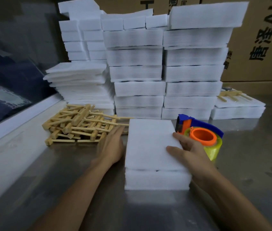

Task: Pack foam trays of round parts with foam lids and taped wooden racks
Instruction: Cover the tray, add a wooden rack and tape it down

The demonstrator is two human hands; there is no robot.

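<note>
While the right hand (187, 150) steadies the covered foam tray (155, 179) at the centre of the steel table (251, 164), its thumb and forefinger laid nearly straight on the right edge of the foam lid (148, 144), the left hand (112, 145) reaches toward ten o'clock with fingers straight and held together, empty, its tips just short of the heap of wooden racks (77, 125). The lid already sits square on the tray, so the step in hand looks like fetching a rack to go on top. The left hand is blurred, so whether it touches the nearest rod cannot be told. Next it will need to tease one rack free of the tangle, since the rods interlock and may drag neighbours along. At two o'clock from the tray, just beside the right hand, stands the tape dispenser (201, 135), ready for strapping. Stacks of foam trays (165, 72) rise at twelve o'clock, a finished pack (236, 109) beyond at two.
</note>
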